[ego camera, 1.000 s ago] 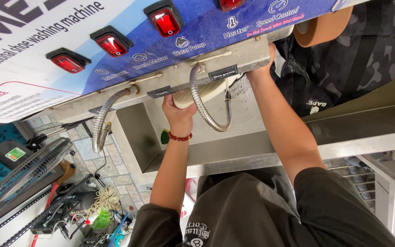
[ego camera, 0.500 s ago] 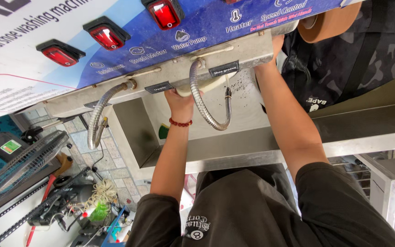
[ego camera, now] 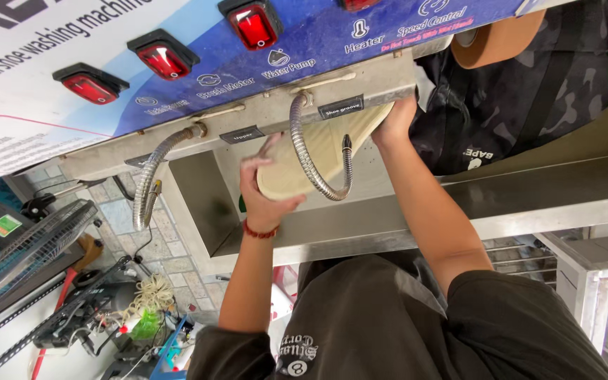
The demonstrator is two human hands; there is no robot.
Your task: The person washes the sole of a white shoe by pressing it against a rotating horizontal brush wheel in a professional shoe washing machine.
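Both my hands hold a shoe with a pale beige sole (ego camera: 324, 151), sole facing me, just below the front of a blue control panel (ego camera: 318, 49). My left hand (ego camera: 265, 197), with a red bead bracelet, grips the near end of the shoe. My right hand (ego camera: 394, 121) grips the far end, up against the panel's metal underside. A flexible metal hose (ego camera: 302, 151) curves down across the sole, and its nozzle tip (ego camera: 347, 144) points up against it.
Three red rocker switches (ego camera: 163, 60) sit on the panel. A second metal hose (ego camera: 150, 179) hangs at the left over the steel basin (ego camera: 198, 204). A dark camouflage bag (ego camera: 529, 91) and a brown tape roll (ego camera: 494, 39) are at the right. A fan (ego camera: 22, 257) and cluttered tools (ego camera: 107, 317) lie on the floor at the left.
The shoe has come down and out from under the panel, so more of its sole shows. My left hand has dropped lower and to the left, and the view has shifted closer.
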